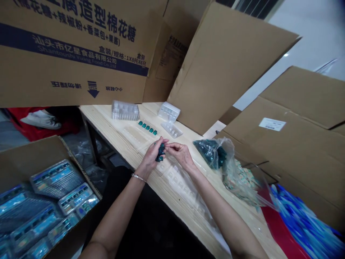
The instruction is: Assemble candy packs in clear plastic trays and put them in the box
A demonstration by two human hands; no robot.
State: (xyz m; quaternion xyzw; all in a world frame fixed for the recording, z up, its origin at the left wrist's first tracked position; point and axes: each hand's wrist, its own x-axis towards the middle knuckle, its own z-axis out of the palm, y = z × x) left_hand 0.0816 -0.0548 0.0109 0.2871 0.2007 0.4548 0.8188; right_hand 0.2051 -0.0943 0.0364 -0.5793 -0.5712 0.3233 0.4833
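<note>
My left hand (153,154) is curled around several small dark teal pieces (161,151), some showing past the palm. My right hand (181,154) meets it with thumb and forefinger pinched at these pieces; whether a piece is between the fingertips is too small to tell. Beyond the hands, a short row of teal pieces (147,127) lies on the table. Clear plastic trays with moulded hollows (179,181) lie under and beside my right forearm. A clear bag of dark teal pieces (208,151) rests to the right of my right hand.
Stacked clear trays (125,110) stand at the table's far edge, with another clear tray stack (169,112) nearby. A bag of pale pieces (241,178) and blue items (304,223) lie at right. An open carton of packed blue sets (51,180) is at lower left. Large cardboard boxes (231,61) wall the back.
</note>
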